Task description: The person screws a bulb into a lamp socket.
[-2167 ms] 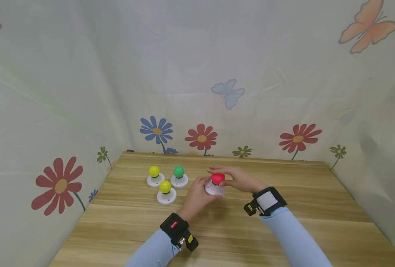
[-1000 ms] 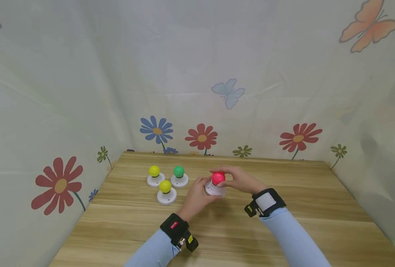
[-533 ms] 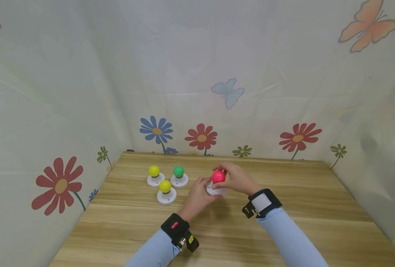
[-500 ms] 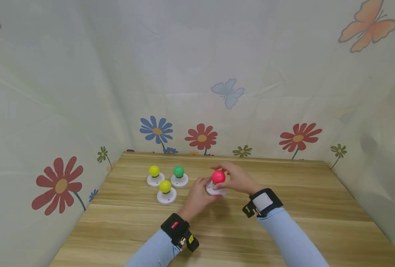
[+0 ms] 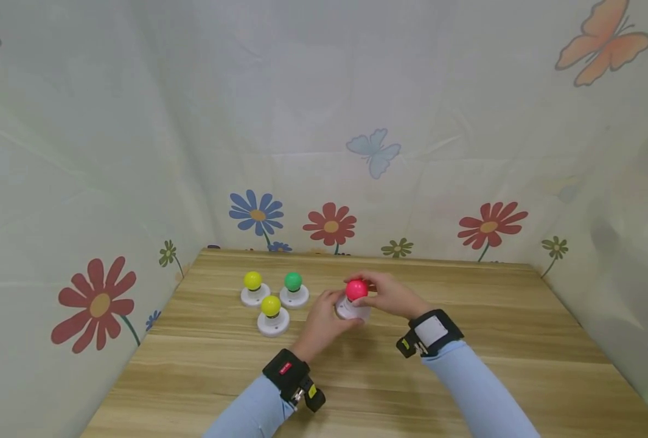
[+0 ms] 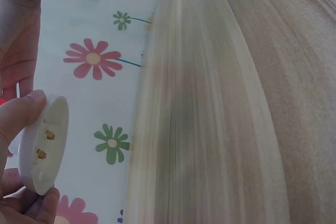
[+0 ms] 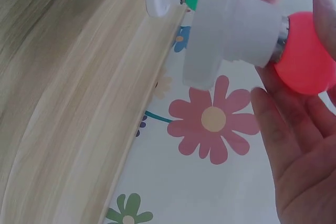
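My left hand [image 5: 322, 322] grips the rim of a round white lamp holder [image 5: 348, 311], thumb on one side and fingers on the other. The holder is raised off the table; in the left wrist view its underside [image 6: 51, 145] shows two brass-coloured screws. A red light bulb [image 5: 356, 289] sits in its socket, and a strip of metal thread shows between bulb and socket in the right wrist view. The thumb and fingers of my right hand [image 5: 397, 296] are around this bulb.
Left of the hands stand lamp holders with a green bulb [image 5: 293, 281], a rear yellow bulb [image 5: 252, 280] and a front yellow bulb [image 5: 271, 306]. They rest on a wooden table [image 5: 466, 365]. Behind it hangs a white flower-print curtain [image 5: 302, 121].
My right hand has turned about the red bulb, its fingers spreading off the top half a second ago and now back around it. The left hand keeps its hold on the lamp holder.
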The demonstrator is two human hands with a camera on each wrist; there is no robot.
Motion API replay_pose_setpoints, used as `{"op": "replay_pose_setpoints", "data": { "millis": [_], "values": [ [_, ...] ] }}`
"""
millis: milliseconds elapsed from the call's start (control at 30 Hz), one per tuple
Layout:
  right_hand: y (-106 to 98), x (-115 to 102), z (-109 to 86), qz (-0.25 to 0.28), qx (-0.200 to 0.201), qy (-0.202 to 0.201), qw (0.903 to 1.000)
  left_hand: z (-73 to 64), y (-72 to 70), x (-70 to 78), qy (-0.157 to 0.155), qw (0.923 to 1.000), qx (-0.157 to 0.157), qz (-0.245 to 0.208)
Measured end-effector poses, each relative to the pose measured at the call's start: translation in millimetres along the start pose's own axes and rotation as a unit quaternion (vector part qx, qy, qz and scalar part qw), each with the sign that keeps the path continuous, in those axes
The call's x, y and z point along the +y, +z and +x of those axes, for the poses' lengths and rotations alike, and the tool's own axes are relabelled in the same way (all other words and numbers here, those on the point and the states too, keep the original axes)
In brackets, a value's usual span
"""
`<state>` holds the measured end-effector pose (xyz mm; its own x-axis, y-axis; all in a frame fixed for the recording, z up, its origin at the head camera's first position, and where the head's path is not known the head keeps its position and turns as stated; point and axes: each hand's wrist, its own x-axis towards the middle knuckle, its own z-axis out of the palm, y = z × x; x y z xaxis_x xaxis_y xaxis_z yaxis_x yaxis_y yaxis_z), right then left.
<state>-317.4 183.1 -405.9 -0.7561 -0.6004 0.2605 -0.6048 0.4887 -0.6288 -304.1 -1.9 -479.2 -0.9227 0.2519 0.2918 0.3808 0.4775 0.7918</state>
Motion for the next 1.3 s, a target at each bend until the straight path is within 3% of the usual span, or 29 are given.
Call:
{"op": "replay_pose_setpoints", "data": {
  "millis": [267, 400, 533, 700, 867, 1133, 1300],
  "values": [
    [3.5, -3.0, 1.6, -0.044, 0.024, 0.006, 0.9987, -1.1, -1.2, 2.5, -0.007, 1.0, -0.005, 0.001],
    [4.2, -7.8, 3.1, -0.074, 0.03, 0.045, 0.9958, -1.8, -1.3, 3.4, -0.021, 0.9998, -0.006, 0.0],
    [7.5, -18.2, 5.3, -0.15, 0.057, 0.096, 0.9824, -1.2, -0.5, 2.7, -0.023, 0.9997, -0.003, 0.005],
    [10.2, -24.2, 7.1, -0.233, 0.09, 0.095, 0.9638, -1.1, 0.1, 1.0, -0.012, 0.9999, -0.001, 0.005],
    [8.1, -25.1, 7.6, -0.216, 0.072, 0.084, 0.97, -1.1, 1.6, -1.3, -0.014, 0.9999, 0.0, -0.004],
    [-2.0, -25.4, 3.7, -0.141, -0.003, -0.002, 0.99, -2.5, 2.0, -0.4, 0.002, 0.9999, 0.004, 0.016],
    [-3.8, -25.2, 2.7, -0.127, -0.017, -0.001, 0.9917, -3.4, 1.1, 1.3, 0.003, 0.9999, 0.003, 0.016]
  ]
}}
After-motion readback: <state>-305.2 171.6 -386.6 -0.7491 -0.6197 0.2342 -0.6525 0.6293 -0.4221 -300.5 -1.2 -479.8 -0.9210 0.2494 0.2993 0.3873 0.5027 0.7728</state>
